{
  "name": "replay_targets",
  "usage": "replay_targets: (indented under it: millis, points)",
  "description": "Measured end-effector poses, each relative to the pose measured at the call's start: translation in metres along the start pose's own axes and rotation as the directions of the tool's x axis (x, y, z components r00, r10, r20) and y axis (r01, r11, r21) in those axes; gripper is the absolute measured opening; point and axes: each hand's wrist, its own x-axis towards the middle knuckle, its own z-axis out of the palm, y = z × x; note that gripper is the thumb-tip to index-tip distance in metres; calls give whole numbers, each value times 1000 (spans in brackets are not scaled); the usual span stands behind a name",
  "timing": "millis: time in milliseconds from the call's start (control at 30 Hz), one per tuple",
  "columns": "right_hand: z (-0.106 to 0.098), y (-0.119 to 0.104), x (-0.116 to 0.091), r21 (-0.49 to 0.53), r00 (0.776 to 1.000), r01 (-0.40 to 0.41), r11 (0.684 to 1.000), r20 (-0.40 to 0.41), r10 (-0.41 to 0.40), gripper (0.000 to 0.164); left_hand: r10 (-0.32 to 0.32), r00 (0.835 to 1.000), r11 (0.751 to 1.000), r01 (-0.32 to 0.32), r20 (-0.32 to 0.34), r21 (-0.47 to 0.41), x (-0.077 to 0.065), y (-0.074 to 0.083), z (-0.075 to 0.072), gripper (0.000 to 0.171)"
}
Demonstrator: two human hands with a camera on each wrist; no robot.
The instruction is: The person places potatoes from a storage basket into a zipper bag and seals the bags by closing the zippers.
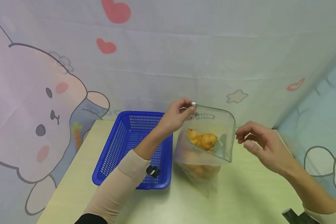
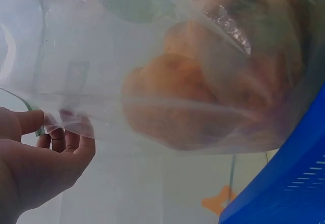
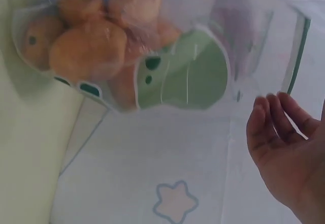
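Observation:
A clear zip bag [image 1: 225, 155] with a green-edged mouth stands gaping on the table. Several yellow potatoes [image 1: 207, 141] lie inside it, and they show orange-brown through the plastic in the left wrist view. My left hand [image 1: 175, 115] pinches the bag's upper left corner, beside the white slider [image 1: 193, 104]. Close to the opposite edge of the mouth, my right hand [image 1: 264, 146] is held with fingers loosely bent and nothing between them. A green printed shape [image 3: 185, 74] covers part of the bag's side in the right wrist view.
A blue plastic basket [image 1: 168, 177] with holed walls stands left of the bag, and my left forearm crosses over it. Behind the pale yellow table [image 1: 249, 193] hangs a cloth [image 1: 168, 62] printed with cartoon figures and hearts.

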Motion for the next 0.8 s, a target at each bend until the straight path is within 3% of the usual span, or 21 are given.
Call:
replay_targets:
  millis: [133,233,400,500,633,700,800]
  points:
    - [18,-13,-13,-203,983,169,965,-39,-180,37,-7,1000,1000,7,-2,-17,-1,1,0,24]
    - [33,-26,-17,-320,970,187,929,-87,-225,47,-4,1000,1000,4,1,-20,-2,2,0,23]
    - [47,-39,-15,-413,960,185,892,-119,-254,43,2,1000,999,-2,-3,-45,-3,1,0,21]
    - [45,-40,-10,-387,953,227,894,-101,-285,32,0,1000,998,-1,-14,-69,-2,1,0,21]
    - [23,-38,-2,-301,948,274,914,-76,-309,19,15,999,997,-17,-34,-70,-4,8,-2,21]
    - [6,-35,1,-222,954,260,940,-88,-285,14,40,998,997,-43,-41,-70,-7,15,-3,21]
    - [-19,-27,4,-8,966,204,979,-159,-203,6,79,996,994,-83,-51,-76,-13,26,-5,18]
